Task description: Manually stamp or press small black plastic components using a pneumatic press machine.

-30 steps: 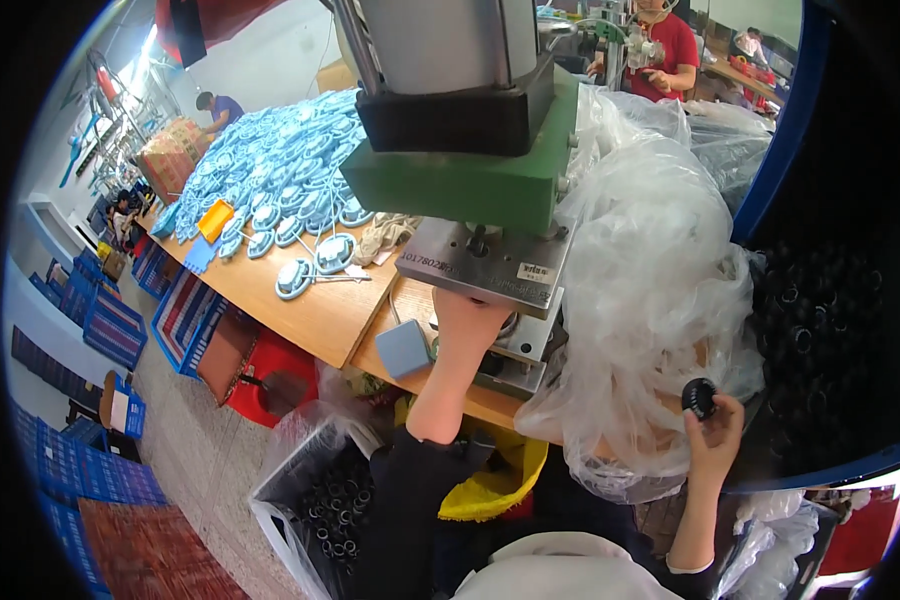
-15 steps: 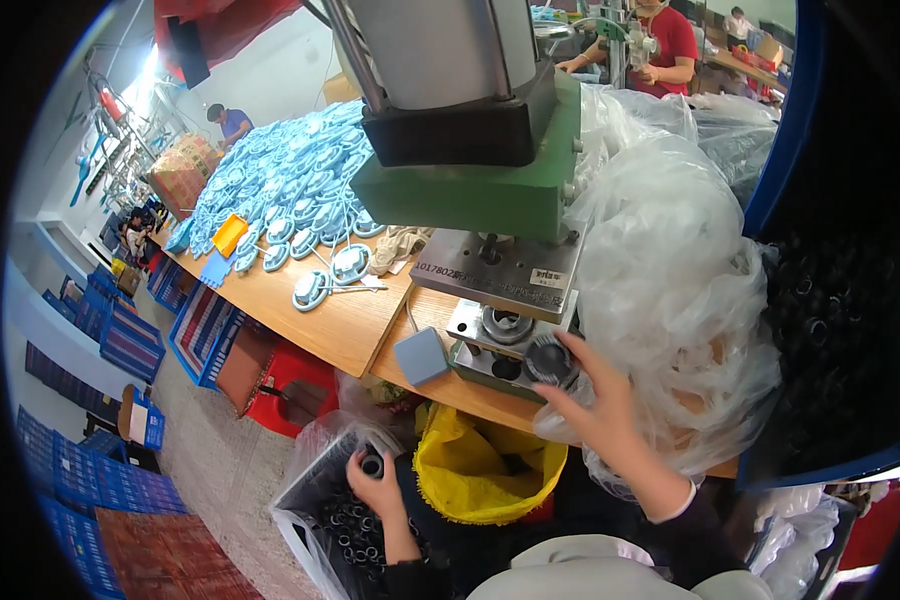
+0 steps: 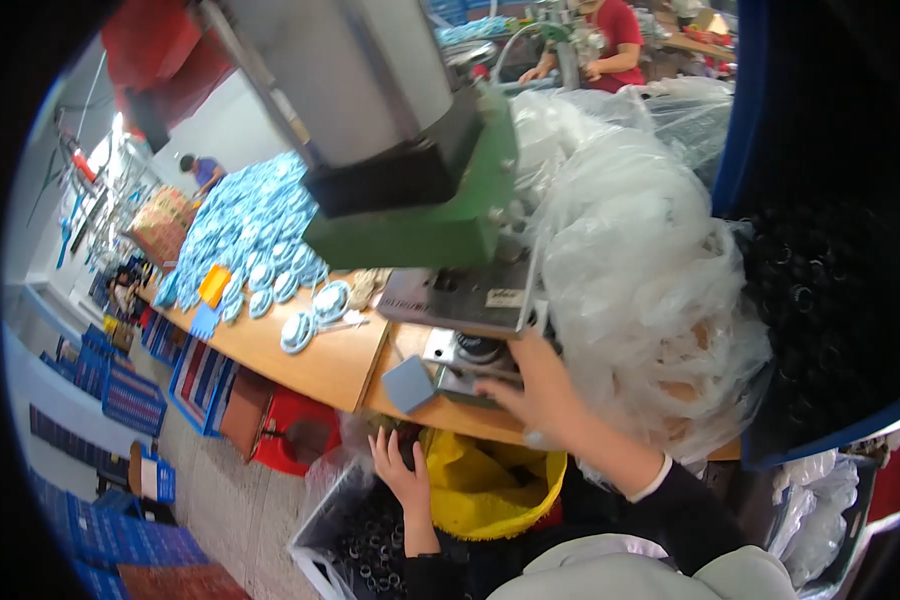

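A green press with a grey cylinder stands over the bench, its steel upper plate hanging above a lower die. A round black part sits in the die. My right hand is at the die's right side, thumb and fingers spread around its front, with nothing visible between them; motion blurs it somewhat. Lower left, my left hand is raised over a lined bin of black rings. A dark ring shows between its thumb and fingers, partly hidden.
A yellow sack hangs open below the bench edge. A grey-blue square block lies left of the die. Light-blue parts pile up on the wooden table. Clear plastic bags crowd the right, beside a blue bin of black parts.
The black part my right hand held in front of the die is now in the die, and that hand has opened. My left hand has risen from the bin with a ring. The view has shifted.
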### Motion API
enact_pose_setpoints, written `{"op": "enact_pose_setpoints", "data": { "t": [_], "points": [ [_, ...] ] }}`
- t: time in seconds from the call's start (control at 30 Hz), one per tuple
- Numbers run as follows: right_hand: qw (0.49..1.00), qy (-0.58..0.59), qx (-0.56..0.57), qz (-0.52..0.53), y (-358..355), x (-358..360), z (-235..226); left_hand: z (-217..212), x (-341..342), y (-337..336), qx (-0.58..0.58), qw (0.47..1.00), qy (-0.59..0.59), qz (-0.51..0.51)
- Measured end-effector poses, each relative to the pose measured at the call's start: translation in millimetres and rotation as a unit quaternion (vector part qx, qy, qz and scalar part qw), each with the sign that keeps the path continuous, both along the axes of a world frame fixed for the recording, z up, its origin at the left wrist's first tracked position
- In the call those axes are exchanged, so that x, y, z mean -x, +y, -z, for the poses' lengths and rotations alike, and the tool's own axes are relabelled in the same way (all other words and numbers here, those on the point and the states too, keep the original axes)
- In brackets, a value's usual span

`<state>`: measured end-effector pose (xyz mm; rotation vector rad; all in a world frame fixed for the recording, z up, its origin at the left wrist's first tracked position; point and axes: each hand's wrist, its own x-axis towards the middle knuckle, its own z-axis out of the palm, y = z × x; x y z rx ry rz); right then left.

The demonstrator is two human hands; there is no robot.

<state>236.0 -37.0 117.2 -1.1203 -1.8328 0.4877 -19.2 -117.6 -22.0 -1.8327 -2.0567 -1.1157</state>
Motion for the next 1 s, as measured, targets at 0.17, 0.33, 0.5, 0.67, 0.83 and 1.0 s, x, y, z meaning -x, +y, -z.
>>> {"op": "enact_pose_setpoints", "data": {
  "t": [0.17, 0.33, 0.5, 0.67, 0.83, 1.0],
  "points": [
    [0.992, 0.075, 0.056, 0.079, -60.2, -63.3, 20.8, -55.9, -24.6, 111.0, 0.049, 0.995, 0.051, -0.069],
    [0.94, 0.026, 0.037, 0.338, -91.6, -179.1, 39.9, -40.7, 9.1, 177.4, 0.281, 0.926, 0.253, -0.001],
    [0.847, -0.099, 0.033, 0.522, -107.0, -247.4, 50.7, -31.7, 1.4, 178.8, 0.286, 0.933, 0.219, 0.012],
    [0.777, -0.168, 0.048, 0.604, -62.9, -271.0, 91.1, -28.5, -0.9, 181.4, 0.291, 0.935, 0.204, 0.006],
    [0.725, -0.165, 0.142, 0.653, -27.5, -276.5, 77.9, -33.5, 10.7, 179.5, 0.271, 0.942, 0.199, 0.004],
    [0.706, -0.116, 0.118, 0.688, -19.8, -303.0, 97.8, -25.2, 6.0, 177.5, 0.217, 0.965, 0.15, -0.003]
  ]
}}
